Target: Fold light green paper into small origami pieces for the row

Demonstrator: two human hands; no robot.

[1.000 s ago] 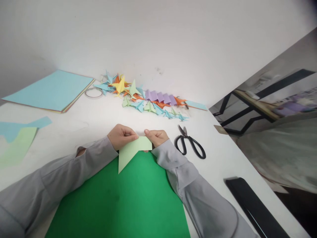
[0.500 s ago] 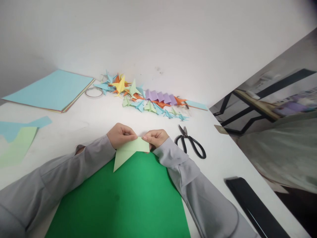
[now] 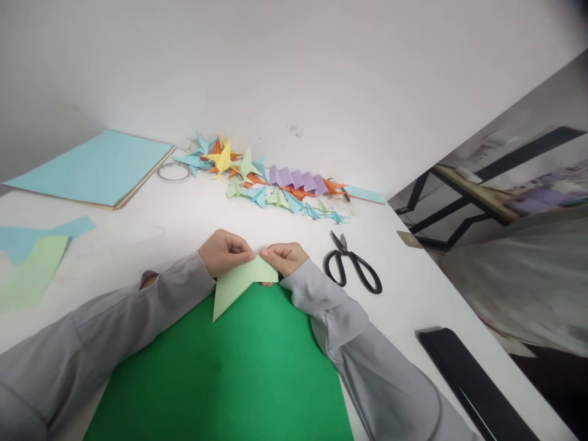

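Note:
Both hands pinch a folded pale green paper (image 3: 236,283) at its top edge, above the far end of a large green sheet (image 3: 229,373) lying on the white table (image 3: 151,226). My left hand (image 3: 223,251) grips the paper's upper left with closed fingers. My right hand (image 3: 282,258) grips the upper right, fingertips close to the left hand's. The paper's pointed corner hangs down to the left over the green sheet.
Black scissors (image 3: 353,268) lie just right of my right hand. A pile of folded paper shapes (image 3: 261,177) and a tape ring (image 3: 174,171) sit by the wall. A stack of coloured paper (image 3: 98,166) is far left, paper scraps (image 3: 32,257) nearer. A black object (image 3: 468,386) lies near the right edge.
My right hand has slid left along the paper's top edge toward my left hand. The paper has shifted slightly left and its top edge looks shorter.

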